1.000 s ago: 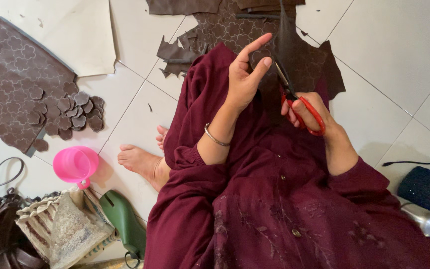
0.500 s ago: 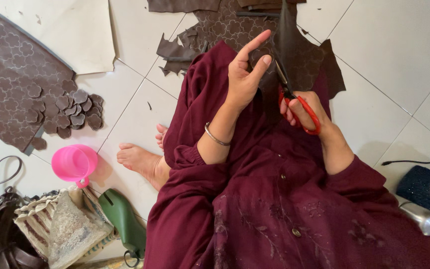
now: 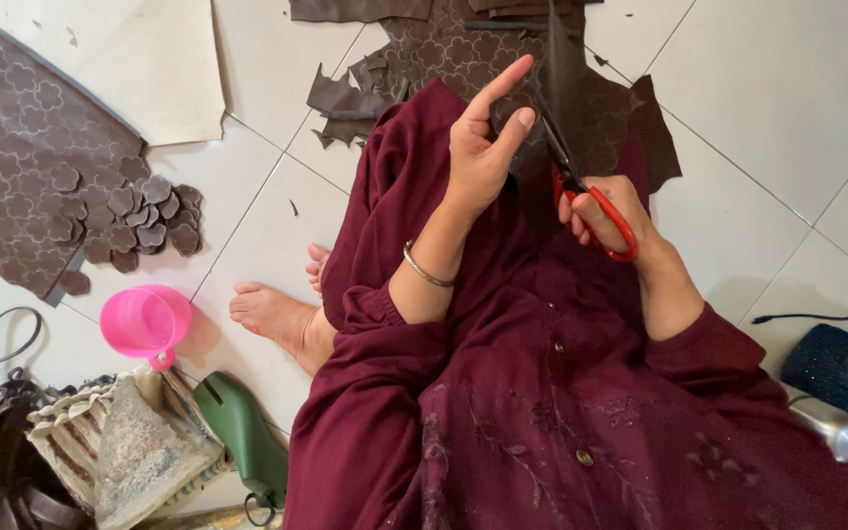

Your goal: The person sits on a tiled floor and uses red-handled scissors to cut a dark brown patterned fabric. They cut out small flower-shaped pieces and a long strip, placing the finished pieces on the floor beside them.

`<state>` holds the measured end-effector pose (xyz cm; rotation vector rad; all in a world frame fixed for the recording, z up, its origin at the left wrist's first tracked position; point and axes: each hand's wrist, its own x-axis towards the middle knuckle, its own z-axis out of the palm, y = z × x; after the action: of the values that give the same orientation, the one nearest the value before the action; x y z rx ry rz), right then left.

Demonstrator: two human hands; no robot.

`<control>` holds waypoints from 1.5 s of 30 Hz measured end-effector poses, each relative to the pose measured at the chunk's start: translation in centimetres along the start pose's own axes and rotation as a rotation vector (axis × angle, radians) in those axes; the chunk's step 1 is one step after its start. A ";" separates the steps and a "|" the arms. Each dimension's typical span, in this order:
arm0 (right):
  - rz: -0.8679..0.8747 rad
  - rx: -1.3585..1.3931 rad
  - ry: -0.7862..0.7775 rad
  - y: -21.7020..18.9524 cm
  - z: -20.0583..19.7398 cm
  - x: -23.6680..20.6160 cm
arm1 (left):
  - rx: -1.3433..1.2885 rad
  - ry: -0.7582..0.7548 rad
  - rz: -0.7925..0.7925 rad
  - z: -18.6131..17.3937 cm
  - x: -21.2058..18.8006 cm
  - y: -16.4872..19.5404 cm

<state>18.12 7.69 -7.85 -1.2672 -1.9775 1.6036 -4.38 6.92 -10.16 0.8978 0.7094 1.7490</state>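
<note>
2 fingers point(image 3: 508, 128) pinching leather piece point(image 3: 566, 69)

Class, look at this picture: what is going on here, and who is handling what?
A person sits on a tiled floor in a maroon dress. The right hand works red-handled scissors, cutting a dark patterned piece that the left hand holds up by thumb and fingers. More brown patterned sheet lies to the left with a heap of cut flower shapes beside it. A pink cup stands near the bare foot.
</note>
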 end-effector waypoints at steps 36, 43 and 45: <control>0.050 -0.009 -0.117 -0.7 -1.3 0.0 | 0.132 -0.031 0.079 -0.4 0.4 0.3; 0.054 0.079 -0.148 -1.4 -1.4 -0.3 | 0.160 -0.021 -0.013 -0.4 0.6 1.4; 0.054 0.008 -0.125 -1.2 -1.6 -0.2 | 0.119 -0.050 0.015 -0.3 0.6 1.5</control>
<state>18.77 8.55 -6.19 -1.2562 -2.0239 1.7537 -5.55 6.97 -8.95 1.0269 0.7817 1.7059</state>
